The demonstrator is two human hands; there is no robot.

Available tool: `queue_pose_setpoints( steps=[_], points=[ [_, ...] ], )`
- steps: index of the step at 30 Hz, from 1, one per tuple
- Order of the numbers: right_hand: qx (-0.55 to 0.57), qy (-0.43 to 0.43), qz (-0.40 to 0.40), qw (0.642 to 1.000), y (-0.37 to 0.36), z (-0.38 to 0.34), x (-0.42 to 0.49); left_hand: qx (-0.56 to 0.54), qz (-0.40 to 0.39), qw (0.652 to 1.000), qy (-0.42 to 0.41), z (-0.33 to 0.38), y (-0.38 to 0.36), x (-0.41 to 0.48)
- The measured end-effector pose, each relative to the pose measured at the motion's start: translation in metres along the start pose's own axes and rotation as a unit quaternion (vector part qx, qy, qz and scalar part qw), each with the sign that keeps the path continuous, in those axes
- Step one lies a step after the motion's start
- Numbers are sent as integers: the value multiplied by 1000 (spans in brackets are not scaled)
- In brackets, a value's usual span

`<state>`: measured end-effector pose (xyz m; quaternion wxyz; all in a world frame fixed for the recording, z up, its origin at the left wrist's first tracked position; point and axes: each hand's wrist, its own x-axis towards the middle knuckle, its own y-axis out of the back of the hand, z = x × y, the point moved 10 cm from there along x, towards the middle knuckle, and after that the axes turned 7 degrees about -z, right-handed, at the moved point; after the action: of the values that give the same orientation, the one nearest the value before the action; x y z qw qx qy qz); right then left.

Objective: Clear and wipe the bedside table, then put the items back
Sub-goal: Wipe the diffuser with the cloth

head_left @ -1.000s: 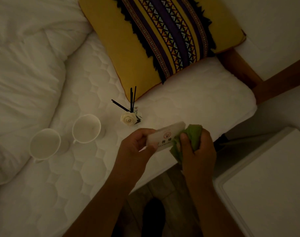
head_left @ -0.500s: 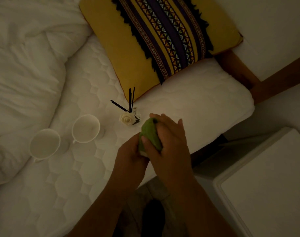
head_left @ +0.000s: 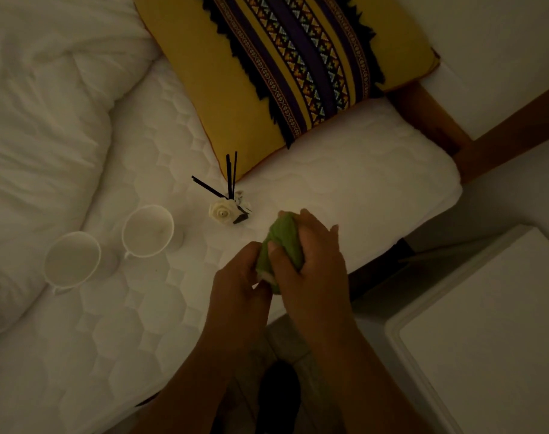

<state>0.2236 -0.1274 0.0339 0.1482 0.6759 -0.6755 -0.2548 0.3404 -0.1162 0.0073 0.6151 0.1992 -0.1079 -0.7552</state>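
Over the bed's near edge my left hand (head_left: 238,286) grips a small white card or box (head_left: 266,276), nearly all of it hidden. My right hand (head_left: 310,261) presses a green cloth (head_left: 282,242) over that item, fingers wrapped round the cloth. On the white mattress (head_left: 345,170) stand two white mugs (head_left: 148,230) (head_left: 73,261) at the left. A reed diffuser with black sticks and a white rose (head_left: 224,208) stands just beyond my hands. The white bedside table (head_left: 486,333) shows at the lower right, its top bare.
A yellow cushion with a patterned purple stripe (head_left: 282,64) lies at the bed's head. A rumpled white duvet (head_left: 41,120) fills the left. The wooden bed frame (head_left: 429,120) runs along the right, with a dark floor gap (head_left: 373,277) between bed and table.
One second ago the white card showed in my left hand with the cloth at its right end. My right hand has since slid the cloth leftward over it, covering nearly all of it.
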Motion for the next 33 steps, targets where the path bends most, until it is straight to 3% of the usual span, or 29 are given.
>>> queue_pose_setpoints(
  steps=[4, 9, 13, 17, 20, 33],
  points=[
    [-21, -34, 11, 999, 21, 25, 9, 7, -11, 1000, -25, 3, -4, -1],
    [66, -113, 56, 990, 57, 80, 9, -4, -24, 1000, -3, -4, -6, 0],
    [101, -143, 93, 980, 75, 104, 4, 10, -27, 999, -35, 4, -13, 9],
    [154, -179, 99, 967, 64, 121, -7, -46, 3, 999, 2, -7, -24, 27],
    [175, -187, 103, 961, 59, 126, -12, -20, 28, 999, 3, -8, -28, 50],
    [303, -151, 4, 941, 57, 136, 1, -96, 78, 992, 35, -37, -41, 143]
  ],
)
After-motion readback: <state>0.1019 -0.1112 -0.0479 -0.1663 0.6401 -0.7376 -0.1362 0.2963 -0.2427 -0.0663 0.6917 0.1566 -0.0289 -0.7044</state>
